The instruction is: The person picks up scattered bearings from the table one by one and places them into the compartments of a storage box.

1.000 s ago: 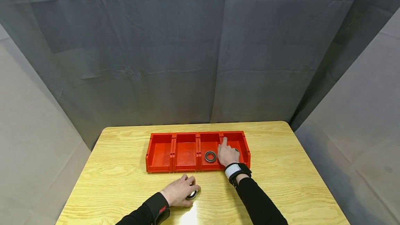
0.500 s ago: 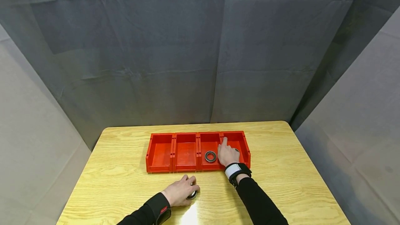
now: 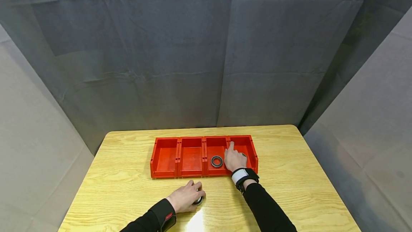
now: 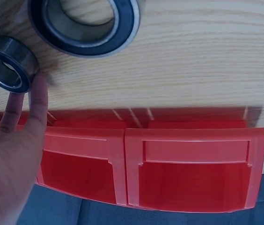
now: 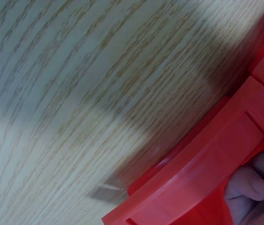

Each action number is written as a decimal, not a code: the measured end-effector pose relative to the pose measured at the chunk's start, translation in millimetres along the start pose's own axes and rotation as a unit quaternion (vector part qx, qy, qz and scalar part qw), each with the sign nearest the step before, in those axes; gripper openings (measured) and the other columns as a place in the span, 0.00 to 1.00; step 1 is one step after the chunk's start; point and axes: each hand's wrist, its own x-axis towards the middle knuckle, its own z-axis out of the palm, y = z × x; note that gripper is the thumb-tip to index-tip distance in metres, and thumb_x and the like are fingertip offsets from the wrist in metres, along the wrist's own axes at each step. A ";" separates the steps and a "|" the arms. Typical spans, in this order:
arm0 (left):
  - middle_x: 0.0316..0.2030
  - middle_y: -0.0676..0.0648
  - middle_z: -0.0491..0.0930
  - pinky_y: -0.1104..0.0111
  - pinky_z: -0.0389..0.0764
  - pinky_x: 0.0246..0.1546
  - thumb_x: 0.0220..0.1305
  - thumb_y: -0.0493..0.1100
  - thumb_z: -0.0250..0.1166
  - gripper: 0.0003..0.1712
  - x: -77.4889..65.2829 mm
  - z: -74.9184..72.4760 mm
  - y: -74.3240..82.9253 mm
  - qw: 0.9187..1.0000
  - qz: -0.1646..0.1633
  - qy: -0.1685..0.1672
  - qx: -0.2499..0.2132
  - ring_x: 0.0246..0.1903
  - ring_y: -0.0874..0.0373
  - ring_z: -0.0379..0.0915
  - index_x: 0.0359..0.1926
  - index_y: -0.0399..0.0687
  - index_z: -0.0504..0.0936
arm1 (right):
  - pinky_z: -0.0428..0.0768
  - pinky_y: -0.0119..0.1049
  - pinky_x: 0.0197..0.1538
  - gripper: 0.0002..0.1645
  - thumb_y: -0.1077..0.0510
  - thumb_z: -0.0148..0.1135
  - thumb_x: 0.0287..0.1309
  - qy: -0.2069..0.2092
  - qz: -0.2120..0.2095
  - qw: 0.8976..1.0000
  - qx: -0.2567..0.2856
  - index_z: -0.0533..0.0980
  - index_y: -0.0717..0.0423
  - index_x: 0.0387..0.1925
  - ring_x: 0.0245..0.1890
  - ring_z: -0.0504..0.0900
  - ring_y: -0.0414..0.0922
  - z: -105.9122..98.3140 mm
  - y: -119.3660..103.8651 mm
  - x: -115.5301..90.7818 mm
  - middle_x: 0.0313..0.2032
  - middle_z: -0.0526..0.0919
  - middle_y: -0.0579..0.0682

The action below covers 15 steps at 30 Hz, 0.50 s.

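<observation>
In the left wrist view, my left hand (image 4: pixel 10 159) pinches a small ball bearing (image 4: pixel 12 63) with its fingertips, close over the table. A larger ball bearing (image 4: pixel 94 28) lies near it in that view. The head view shows my left hand (image 3: pixel 186 198) in front of the bins, a metal rim showing under its fingers. My right hand (image 3: pixel 235 159) reaches into the rightmost red bin (image 3: pixel 248 142), its index finger stretched along the divider. Part of a bearing (image 3: pixel 243 154) shows beside it. In the right wrist view the fingers (image 5: pixel 246 185) are curled; I cannot tell whether they hold it.
Several joined red bins stand in a row on the wood-grain table (image 3: pixel 128 167). A ring-shaped bearing (image 3: pixel 216 161) lies in the third bin from the left. Grey curtains (image 3: pixel 180 63) hang behind, with pale panels (image 3: pixel 370 135) at the sides.
The left hand has shifted very slightly to the right and now covers a little more of the bearing. The right hand stays in place.
</observation>
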 end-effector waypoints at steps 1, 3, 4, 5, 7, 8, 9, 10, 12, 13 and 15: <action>0.48 0.53 0.76 0.73 0.76 0.32 0.54 0.52 0.78 0.24 -0.1 0.2 0.1 1.000 0.001 0.001 0.002 0.40 0.57 0.69 0.52 0.64 0.83 | 0.82 0.56 0.38 0.33 0.45 0.48 0.75 -0.001 0.001 1.000 0.000 0.58 0.59 0.71 0.25 0.82 0.58 0.1 -0.2 0.1 0.17 0.76 0.53; 0.47 0.53 0.76 0.73 0.76 0.32 0.53 0.52 0.78 0.24 -0.3 0.4 0.5 1.000 0.001 0.003 0.006 0.39 0.57 0.69 0.52 0.64 0.83 | 0.82 0.57 0.39 0.33 0.45 0.48 0.75 -0.003 0.002 1.000 0.000 0.58 0.59 0.71 0.25 0.82 0.58 -0.1 -0.3 0.1 0.18 0.76 0.53; 0.47 0.53 0.76 0.73 0.76 0.32 0.53 0.52 0.78 0.23 -0.4 0.7 0.6 1.000 0.002 0.005 0.008 0.39 0.58 0.69 0.51 0.64 0.83 | 0.82 0.57 0.39 0.33 0.45 0.47 0.75 -0.004 0.002 1.000 0.000 0.58 0.59 0.71 0.25 0.82 0.58 -0.1 -0.5 0.3 0.17 0.76 0.53; 0.47 0.53 0.76 0.73 0.76 0.31 0.53 0.52 0.78 0.23 -0.6 0.8 0.9 1.000 0.001 0.006 0.010 0.39 0.58 0.69 0.51 0.64 0.83 | 0.82 0.56 0.39 0.33 0.45 0.47 0.75 -0.005 0.002 1.000 -0.001 0.58 0.59 0.71 0.25 0.82 0.58 -0.2 -0.6 0.2 0.17 0.75 0.53; 0.47 0.53 0.76 0.73 0.76 0.30 0.53 0.52 0.78 0.23 -1.0 1.1 1.5 1.000 0.000 0.009 0.012 0.39 0.58 0.69 0.51 0.64 0.83 | 0.82 0.56 0.39 0.33 0.45 0.47 0.75 -0.006 0.003 1.000 -0.001 0.58 0.59 0.71 0.24 0.81 0.58 -0.2 -0.6 0.2 0.17 0.75 0.52; 0.47 0.53 0.76 0.73 0.76 0.30 0.53 0.52 0.78 0.23 -0.9 1.4 1.6 1.000 0.000 0.011 0.014 0.39 0.58 0.69 0.51 0.64 0.83 | 0.81 0.56 0.38 0.33 0.45 0.47 0.75 -0.006 0.003 1.000 -0.001 0.58 0.60 0.71 0.24 0.80 0.57 -0.3 -0.5 0.2 0.16 0.75 0.52; 0.47 0.53 0.76 0.73 0.76 0.29 0.53 0.52 0.78 0.23 -0.8 1.8 1.7 1.000 -0.001 0.011 0.015 0.39 0.58 0.69 0.51 0.64 0.83 | 0.81 0.55 0.38 0.33 0.45 0.47 0.75 -0.007 0.003 1.000 -0.002 0.57 0.60 0.71 0.23 0.80 0.57 -0.3 -0.5 0.3 0.16 0.74 0.52; 0.47 0.53 0.76 0.73 0.76 0.29 0.53 0.52 0.78 0.22 -0.7 2.4 1.8 1.000 -0.002 0.013 0.018 0.39 0.58 0.69 0.50 0.64 0.83 | 0.81 0.55 0.38 0.33 0.45 0.47 0.75 -0.007 0.003 1.000 -0.002 0.57 0.60 0.71 0.23 0.80 0.57 -0.1 -0.4 0.4 0.16 0.74 0.52; 0.47 0.53 0.76 0.73 0.77 0.28 0.53 0.52 0.78 0.22 -0.5 3.1 2.0 1.000 -0.002 0.016 0.023 0.39 0.58 0.70 0.50 0.64 0.83 | 0.81 0.54 0.37 0.33 0.45 0.48 0.75 -0.007 0.003 1.000 -0.002 0.57 0.60 0.71 0.22 0.79 0.56 0.2 -0.1 0.9 0.16 0.74 0.52; 0.47 0.53 0.76 0.73 0.77 0.28 0.53 0.52 0.78 0.22 -0.4 3.5 2.1 0.999 -0.001 0.017 0.027 0.39 0.58 0.70 0.50 0.65 0.83 | 0.81 0.54 0.37 0.33 0.45 0.48 0.75 -0.007 0.003 1.000 -0.003 0.58 0.60 0.71 0.22 0.79 0.56 0.4 0.1 1.2 0.16 0.74 0.52; 0.46 0.53 0.76 0.73 0.77 0.28 0.53 0.52 0.78 0.22 -0.1 4.2 2.3 0.999 0.001 0.020 0.035 0.39 0.58 0.70 0.50 0.65 0.83 | 0.82 0.54 0.38 0.33 0.46 0.48 0.75 -0.007 0.004 1.000 -0.003 0.58 0.59 0.71 0.22 0.80 0.56 0.9 0.4 1.7 0.16 0.74 0.52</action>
